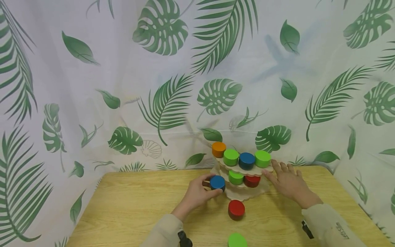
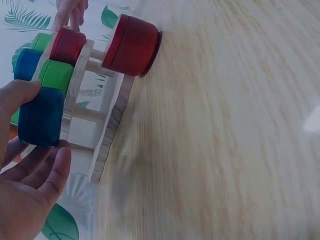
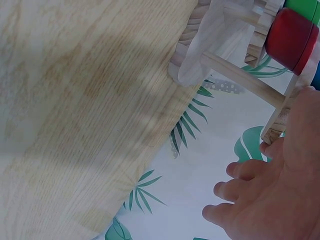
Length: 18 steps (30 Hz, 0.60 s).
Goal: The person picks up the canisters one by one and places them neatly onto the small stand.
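My left hand [image 1: 197,193] holds a blue cylinder [image 1: 217,183] between thumb and fingers, at the left front of a tiered wooden stand [image 1: 240,195]. In the left wrist view, this blue cylinder [image 2: 41,117] is close beside a green cylinder [image 2: 56,75] on the middle tier. At the stand's right side, my right hand [image 1: 288,180] grips the upper tier's edge between thumb and index finger, its other fingers spread. The upper tier bears an orange cylinder [image 1: 218,149], a blue one [image 1: 247,161] and two green ones. A red cylinder [image 1: 252,180] sits on the middle tier.
Before the stand, a red cylinder [image 1: 236,209] stands on the wooden table [image 1: 139,202]. Nearer the front is a light green cylinder [image 1: 237,240], cut off by the frame. A leaf-patterned cloth [image 1: 172,113] hangs behind the table.
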Each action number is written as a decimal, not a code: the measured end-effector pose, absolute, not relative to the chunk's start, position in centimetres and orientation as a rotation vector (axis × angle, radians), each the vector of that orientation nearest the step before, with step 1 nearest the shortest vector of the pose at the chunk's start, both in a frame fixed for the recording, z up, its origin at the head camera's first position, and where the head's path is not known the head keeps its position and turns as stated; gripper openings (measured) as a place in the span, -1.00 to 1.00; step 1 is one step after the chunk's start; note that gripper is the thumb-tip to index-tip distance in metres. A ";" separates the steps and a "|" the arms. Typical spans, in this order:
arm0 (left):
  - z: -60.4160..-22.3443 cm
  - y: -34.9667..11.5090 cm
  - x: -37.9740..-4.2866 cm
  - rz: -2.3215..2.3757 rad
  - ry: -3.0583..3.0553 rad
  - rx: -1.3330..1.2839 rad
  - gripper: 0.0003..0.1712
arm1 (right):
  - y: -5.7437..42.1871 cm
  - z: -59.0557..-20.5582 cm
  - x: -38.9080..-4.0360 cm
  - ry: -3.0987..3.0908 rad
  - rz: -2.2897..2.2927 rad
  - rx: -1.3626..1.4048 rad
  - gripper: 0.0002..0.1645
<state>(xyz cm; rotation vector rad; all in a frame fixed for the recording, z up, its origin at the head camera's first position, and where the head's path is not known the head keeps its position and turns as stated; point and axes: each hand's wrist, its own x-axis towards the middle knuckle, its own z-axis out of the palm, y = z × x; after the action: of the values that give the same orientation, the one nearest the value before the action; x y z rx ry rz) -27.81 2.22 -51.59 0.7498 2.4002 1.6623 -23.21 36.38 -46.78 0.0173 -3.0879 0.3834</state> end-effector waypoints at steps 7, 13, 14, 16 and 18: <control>-51.6 2.7 -28.3 1.686 2.416 0.758 -0.29 | 36.4 -46.8 -23.2 -3.088 0.374 0.017 0.07; -51.5 3.2 -28.5 1.708 2.431 0.760 -0.30 | 36.2 -46.5 -23.0 -3.085 0.364 0.017 0.06; -51.5 3.3 -28.6 1.710 2.431 0.763 -0.30 | 36.2 -46.5 -23.0 -3.084 0.364 0.017 0.05; -51.4 3.5 -28.6 1.712 2.427 0.749 -0.30 | 36.2 -46.5 -22.9 -3.085 0.364 0.015 0.06; -51.3 3.6 -28.7 1.710 2.423 0.732 -0.30 | 36.2 -46.5 -23.0 -3.087 0.369 0.012 0.06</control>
<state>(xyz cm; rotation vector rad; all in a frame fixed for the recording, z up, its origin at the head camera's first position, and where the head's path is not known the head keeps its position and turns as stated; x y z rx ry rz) -28.66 3.58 -51.32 0.7318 2.4226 1.7104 -22.97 36.21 -46.50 0.0122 -3.0869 0.3689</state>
